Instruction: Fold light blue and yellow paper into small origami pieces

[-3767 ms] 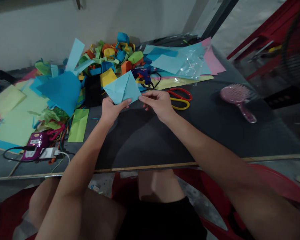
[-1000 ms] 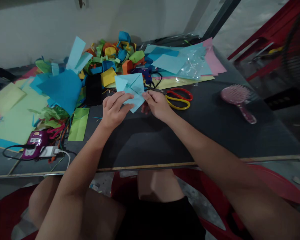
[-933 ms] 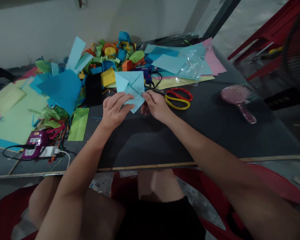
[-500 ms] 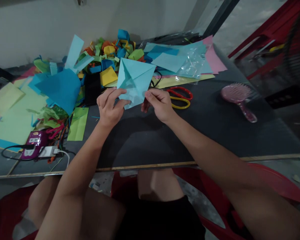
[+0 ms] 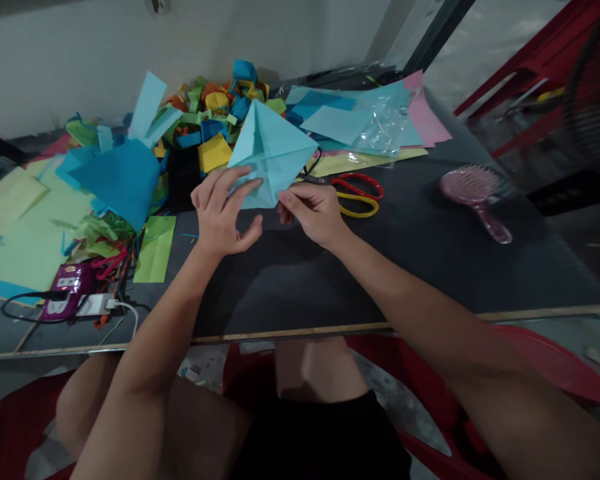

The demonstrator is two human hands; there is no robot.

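Note:
A folded light-blue paper [image 5: 273, 150] stands tilted up above the dark table [image 5: 405, 267], its point aimed away from me. My right hand [image 5: 314, 212] pinches the paper's lower right edge between thumb and fingers. My left hand [image 5: 223, 215] lies against the paper's lower left face, its fingers stretched out and spread and its thumb held apart below.
Red-and-yellow scissors [image 5: 359, 195] lie just right of my hands. A pink hairbrush [image 5: 475, 197] sits further right. Behind are a heap of coloured paper scraps [image 5: 215, 113], a large blue sheet [image 5: 120, 177] and a plastic bag of sheets [image 5: 380, 123]. A purple device [image 5: 67, 293] with cables lies front left.
The paper has been turned and unfolded wider, and its point now stands up. My left hand went from pinching the paper to spread fingers laid on it. My right hand kept its pinch.

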